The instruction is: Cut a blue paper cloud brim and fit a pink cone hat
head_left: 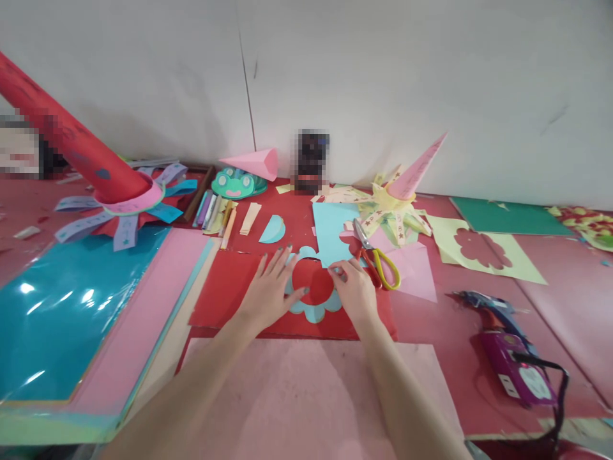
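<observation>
A light blue scalloped paper ring (314,313) lies on a red sheet (225,287), and red shows through its round middle. My left hand (269,289) rests flat at the ring's left side, fingers spread, with the thumb on the paper. At the ring's upper right, the fingertips of my right hand (357,292) are pinched together; whatever is between them is too small to make out. Just behind is a light blue sheet (332,230) with a cutout. Yellow- and red-handled scissors (378,259) lie beside my right hand. A folded blue half circle (272,230) sits further back.
A tall red cone (86,147) with paper strips stands left, above wrapped blue sheets (81,306). Markers (211,214) and a green frog face (234,184) are behind. A pink cone (416,169) stands right of centre. At right lie a glue gun (498,313) and purple power socket (517,370).
</observation>
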The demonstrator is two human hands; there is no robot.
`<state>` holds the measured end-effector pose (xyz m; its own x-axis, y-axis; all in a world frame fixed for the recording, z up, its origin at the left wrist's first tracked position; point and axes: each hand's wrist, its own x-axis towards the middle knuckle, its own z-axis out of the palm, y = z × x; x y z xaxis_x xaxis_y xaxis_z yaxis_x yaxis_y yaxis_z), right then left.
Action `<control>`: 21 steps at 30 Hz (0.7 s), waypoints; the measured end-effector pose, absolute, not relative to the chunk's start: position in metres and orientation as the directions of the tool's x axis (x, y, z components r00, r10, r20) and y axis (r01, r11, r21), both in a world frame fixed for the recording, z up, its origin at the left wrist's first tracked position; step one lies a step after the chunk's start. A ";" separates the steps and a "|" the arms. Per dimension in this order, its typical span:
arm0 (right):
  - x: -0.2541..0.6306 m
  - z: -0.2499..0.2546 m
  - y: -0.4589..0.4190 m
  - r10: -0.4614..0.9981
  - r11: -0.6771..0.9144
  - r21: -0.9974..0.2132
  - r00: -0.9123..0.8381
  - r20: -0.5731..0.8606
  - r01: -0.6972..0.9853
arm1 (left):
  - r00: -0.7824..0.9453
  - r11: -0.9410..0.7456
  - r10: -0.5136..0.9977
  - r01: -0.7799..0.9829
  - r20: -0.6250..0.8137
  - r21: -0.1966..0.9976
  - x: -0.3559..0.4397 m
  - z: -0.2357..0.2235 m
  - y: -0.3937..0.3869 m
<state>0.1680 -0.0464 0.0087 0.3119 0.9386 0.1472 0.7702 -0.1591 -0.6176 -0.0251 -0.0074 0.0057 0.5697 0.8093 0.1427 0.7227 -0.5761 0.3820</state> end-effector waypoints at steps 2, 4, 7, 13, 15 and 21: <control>0.167 0.009 -0.046 0.944 -0.168 -0.621 0.306 0.122 0.766 | 0.628 -0.613 0.775 0.718 0.072 0.329 -0.024 0.002 -0.009; 0.166 0.010 -0.046 0.929 -0.162 -0.646 0.336 0.156 0.746 | 0.646 -0.626 0.762 0.715 0.047 0.312 -0.025 0.000 -0.009; 0.166 0.013 -0.045 0.898 -0.147 -0.684 0.387 0.211 0.715 | 0.645 -0.623 0.761 0.700 0.065 0.350 -0.026 0.002 -0.010; 0.173 0.009 -0.040 0.874 -0.133 -0.724 0.424 0.236 0.677 | 0.198 -0.391 0.908 0.712 0.368 0.583 -0.033 0.023 0.013; 0.175 0.008 -0.039 0.861 -0.112 -0.734 0.435 0.265 0.670 | 0.196 -0.433 0.883 0.693 0.427 0.576 -0.034 0.031 0.035; 0.176 0.008 -0.038 0.861 -0.093 -0.761 0.436 0.262 0.641 | 0.183 -0.409 0.883 0.751 0.431 0.518 -0.014 0.050 0.117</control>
<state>0.1757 -0.0380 0.0082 0.4363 0.8609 0.2619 0.6415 -0.0935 -0.7614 -0.0142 0.1171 0.0496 0.1829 0.8834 0.4314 0.7512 -0.4086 0.5184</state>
